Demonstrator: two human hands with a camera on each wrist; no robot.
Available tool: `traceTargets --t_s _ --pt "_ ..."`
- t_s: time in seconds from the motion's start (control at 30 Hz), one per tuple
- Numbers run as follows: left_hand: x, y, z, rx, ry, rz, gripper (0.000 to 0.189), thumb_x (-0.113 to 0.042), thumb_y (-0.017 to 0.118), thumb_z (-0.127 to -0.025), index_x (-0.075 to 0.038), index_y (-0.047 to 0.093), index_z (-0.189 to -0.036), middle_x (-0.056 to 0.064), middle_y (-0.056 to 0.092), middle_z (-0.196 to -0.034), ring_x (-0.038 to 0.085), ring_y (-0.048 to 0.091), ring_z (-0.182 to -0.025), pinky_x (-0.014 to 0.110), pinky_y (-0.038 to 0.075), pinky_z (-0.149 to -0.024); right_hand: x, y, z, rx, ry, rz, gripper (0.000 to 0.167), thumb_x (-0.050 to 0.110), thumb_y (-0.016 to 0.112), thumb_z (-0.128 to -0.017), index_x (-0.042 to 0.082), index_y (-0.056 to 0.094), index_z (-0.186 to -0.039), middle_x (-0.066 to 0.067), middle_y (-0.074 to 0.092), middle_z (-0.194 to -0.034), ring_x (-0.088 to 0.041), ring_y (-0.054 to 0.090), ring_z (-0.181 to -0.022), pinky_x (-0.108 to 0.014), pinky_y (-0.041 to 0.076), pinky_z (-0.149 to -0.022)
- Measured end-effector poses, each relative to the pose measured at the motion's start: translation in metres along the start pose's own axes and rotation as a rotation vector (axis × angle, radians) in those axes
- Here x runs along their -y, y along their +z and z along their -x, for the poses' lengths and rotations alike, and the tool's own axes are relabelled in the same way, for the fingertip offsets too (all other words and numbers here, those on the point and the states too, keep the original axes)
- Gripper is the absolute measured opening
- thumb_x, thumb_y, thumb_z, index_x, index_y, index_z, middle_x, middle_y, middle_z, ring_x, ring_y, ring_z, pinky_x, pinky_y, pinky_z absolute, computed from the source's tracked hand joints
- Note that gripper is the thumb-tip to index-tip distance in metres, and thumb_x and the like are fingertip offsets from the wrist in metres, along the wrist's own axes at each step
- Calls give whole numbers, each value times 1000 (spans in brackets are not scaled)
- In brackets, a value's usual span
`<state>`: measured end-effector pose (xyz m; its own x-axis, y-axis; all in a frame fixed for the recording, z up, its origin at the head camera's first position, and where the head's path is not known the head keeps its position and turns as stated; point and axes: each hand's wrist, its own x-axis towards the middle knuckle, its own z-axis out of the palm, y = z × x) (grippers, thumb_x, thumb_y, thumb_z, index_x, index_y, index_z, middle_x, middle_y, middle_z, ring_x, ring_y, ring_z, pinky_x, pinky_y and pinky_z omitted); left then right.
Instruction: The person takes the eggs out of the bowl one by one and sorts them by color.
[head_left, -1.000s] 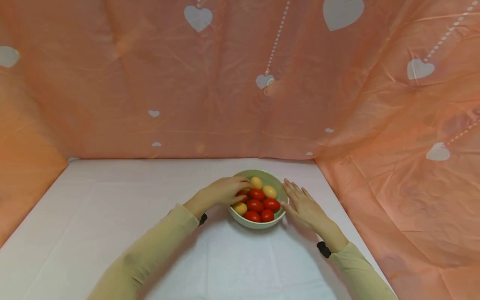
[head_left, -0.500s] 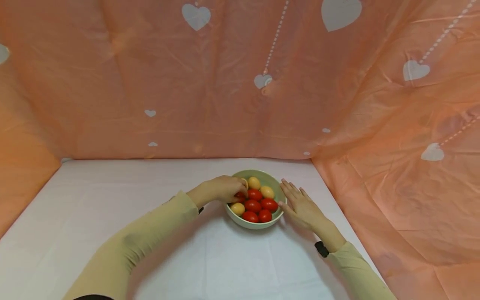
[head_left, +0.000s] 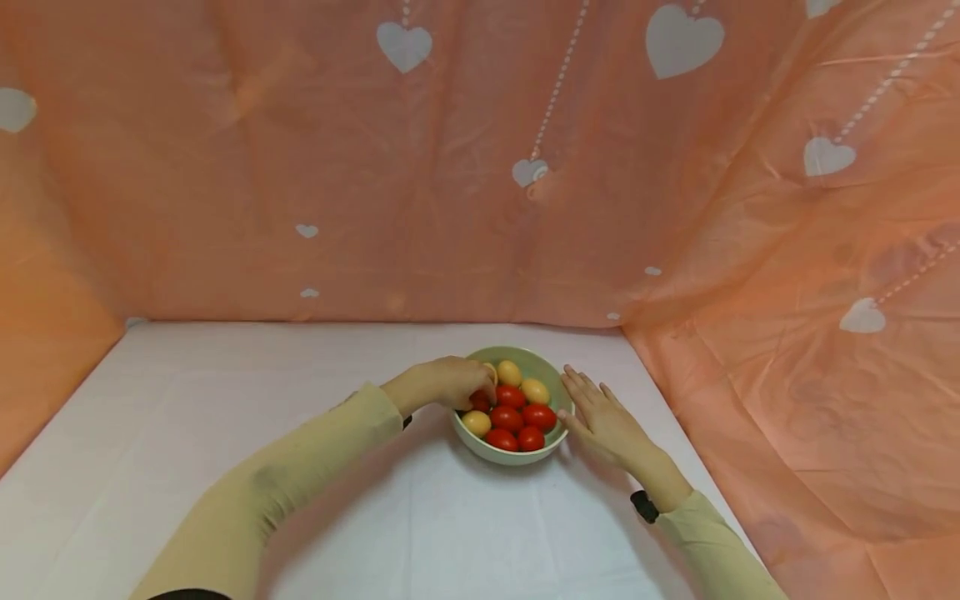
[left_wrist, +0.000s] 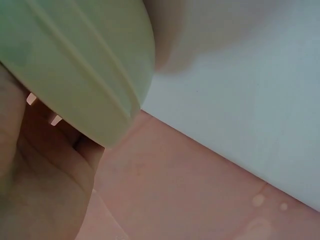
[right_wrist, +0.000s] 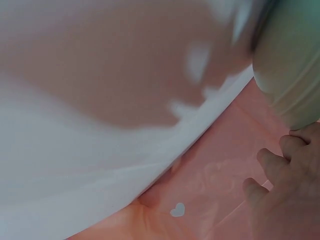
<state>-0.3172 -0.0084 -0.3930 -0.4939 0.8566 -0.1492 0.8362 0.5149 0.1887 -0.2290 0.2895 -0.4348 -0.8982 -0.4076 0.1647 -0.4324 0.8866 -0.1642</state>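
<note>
A pale green bowl (head_left: 495, 457) holds several red oval tomatoes (head_left: 506, 419) and several pale yellow egg-shaped pieces (head_left: 476, 423). My left hand (head_left: 453, 382) reaches over the bowl's left rim, its curled fingers gripping a red tomato (head_left: 478, 402) near that side. Part of this tomato is hidden under the fingers. In the left wrist view, the palm (left_wrist: 50, 185) shows beneath the bowl's wall (left_wrist: 95, 70). My right hand (head_left: 609, 422) lies along the bowl's right side with straight fingers, thumb at the rim. The right wrist view shows its fingers (right_wrist: 275, 165) close to the bowl.
A white cloth (head_left: 315, 467) covers the table. Pink-orange sheeting with white hearts (head_left: 450, 217) hangs behind and at both sides. The bowl stands toward the table's back right, near the right edge. Dark straps (head_left: 644, 506) sit at the wrists.
My left hand's fingers have closed in on the red tomato at the bowl's left side, and the hand has drawn slightly left. My right hand has stayed beside the bowl. The head view shifted slightly.
</note>
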Motion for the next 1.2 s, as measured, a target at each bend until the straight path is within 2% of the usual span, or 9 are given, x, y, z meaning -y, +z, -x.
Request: traceTargets --t_s 0.13,0.33,0.57,0.8,1.2 --pt "1 0 0 -6 2 20 32 -1 79 -87 -20 81 -113 -5 67 -114 15 63 -107 35 54 -95 0 0 1 -5 3 2 66 39 51 -109 1 33 -161 -15 28 -169 -41 31 -153 -64 24 -122" --pt "3 -2 4 -55 33 90 33 -2 77 -88 -15 79 -118 0 67 -117 18 64 -106 35 53 -97 0 -2 -1 -17 2 -18 65 39 49 -109 1 34 -161 -16 28 -169 -42 31 -152 -65 23 -122" --pt "8 4 9 -127 40 183 35 -3 76 -90 -11 76 -125 7 66 -129 23 62 -120 39 49 -107 1 -2 0 -13 0 -26 66 40 48 -110 0 33 -161 -16 28 -169 -43 30 -152 -65 23 -121" --pt "11 18 13 -261 54 255 35 -7 77 -90 -9 75 -125 8 66 -128 24 63 -119 38 50 -106 1 1 2 -12 4 -38 66 39 49 -110 0 33 -161 -16 27 -169 -42 30 -153 -66 24 -121" --pt "1 27 23 -455 -33 380 42 -16 78 -93 -10 67 -132 6 60 -130 20 61 -114 37 52 -101 1 1 1 -13 8 -42 66 40 47 -110 1 32 -161 -16 26 -169 -43 29 -153 -66 22 -121"
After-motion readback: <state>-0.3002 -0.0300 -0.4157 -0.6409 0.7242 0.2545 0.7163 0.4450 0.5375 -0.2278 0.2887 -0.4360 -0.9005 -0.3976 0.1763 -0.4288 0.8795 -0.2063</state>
